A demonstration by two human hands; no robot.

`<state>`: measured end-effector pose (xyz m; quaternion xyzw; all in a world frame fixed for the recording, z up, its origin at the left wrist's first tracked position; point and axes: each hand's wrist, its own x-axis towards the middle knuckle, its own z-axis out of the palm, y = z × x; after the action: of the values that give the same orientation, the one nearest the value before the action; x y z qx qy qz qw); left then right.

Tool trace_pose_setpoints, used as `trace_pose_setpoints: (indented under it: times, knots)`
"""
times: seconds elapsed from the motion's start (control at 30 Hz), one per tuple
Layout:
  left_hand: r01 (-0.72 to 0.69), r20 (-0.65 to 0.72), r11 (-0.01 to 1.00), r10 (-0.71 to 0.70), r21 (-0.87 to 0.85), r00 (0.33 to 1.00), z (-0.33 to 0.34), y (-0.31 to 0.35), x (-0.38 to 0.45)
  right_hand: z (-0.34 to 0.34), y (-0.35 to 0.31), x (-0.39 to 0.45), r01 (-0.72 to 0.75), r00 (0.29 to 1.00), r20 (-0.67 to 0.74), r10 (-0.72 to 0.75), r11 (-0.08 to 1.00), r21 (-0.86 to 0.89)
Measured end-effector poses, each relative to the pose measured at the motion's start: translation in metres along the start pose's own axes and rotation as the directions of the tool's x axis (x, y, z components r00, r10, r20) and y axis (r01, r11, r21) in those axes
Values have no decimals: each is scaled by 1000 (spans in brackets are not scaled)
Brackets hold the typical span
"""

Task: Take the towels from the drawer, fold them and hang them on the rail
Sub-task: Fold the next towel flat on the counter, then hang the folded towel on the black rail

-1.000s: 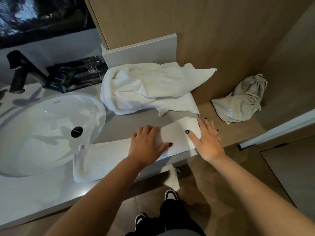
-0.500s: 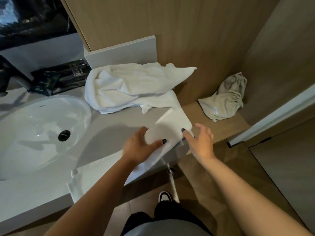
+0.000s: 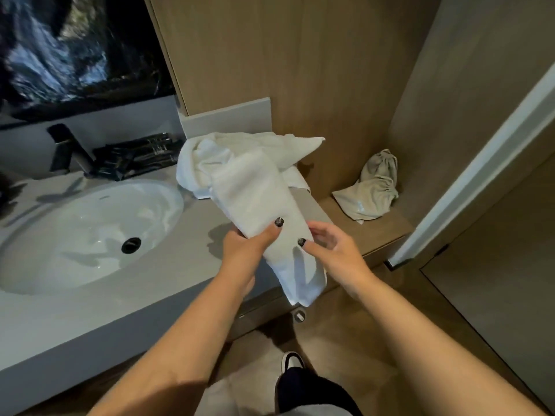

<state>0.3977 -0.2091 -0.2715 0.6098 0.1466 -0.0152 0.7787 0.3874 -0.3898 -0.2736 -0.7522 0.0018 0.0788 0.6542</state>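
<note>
Both hands hold the folded towel (image 3: 264,205) lifted above the table (image 3: 168,265) edge. The left hand (image 3: 243,250) has a closed grip round it; the right hand (image 3: 333,250) pinches its side. The loose towel (image 3: 216,151) lies at 12 o'clock, the sink (image 3: 75,235) at 9.

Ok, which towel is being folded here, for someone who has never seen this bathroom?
Start at the white oval sink set in the grey vanity counter. Right of it, above the counter's front edge, the left hand and right hand grip a long folded white towel. Unlike the crumpled white towel heaped behind it, this one is flat, narrow and lifted.
</note>
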Motion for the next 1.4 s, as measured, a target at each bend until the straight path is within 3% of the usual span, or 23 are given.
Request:
trace_pose_setpoints:
  times: [0.2,0.37,0.6,0.8,1.1,1.4]
  knots:
    - [-83,103,983,101,-163,990,2,64,-56,9,-55,-50,129,985,127,-119,989,-74]
    - [-153,92,942,188,-300,978,23,120,-86,16,-77,-83,171,981,96,-168,985,-28]
    - [-208,34,945,223,-252,974,72,186,-102,-14,-90,-99,189,982,12,-190,981,49]
    - [-245,123,956,265,-160,956,133,234,-117,-78,-142,-100,297,955,0,-298,953,53]
    - [-479,254,871,491,-111,833,224,295,-147,-180,-258,-92,548,836,-29,-547,837,1]
    - [-706,235,708,689,-17,686,253,369,-166,-226,-340,-69,679,732,21,-680,732,50]
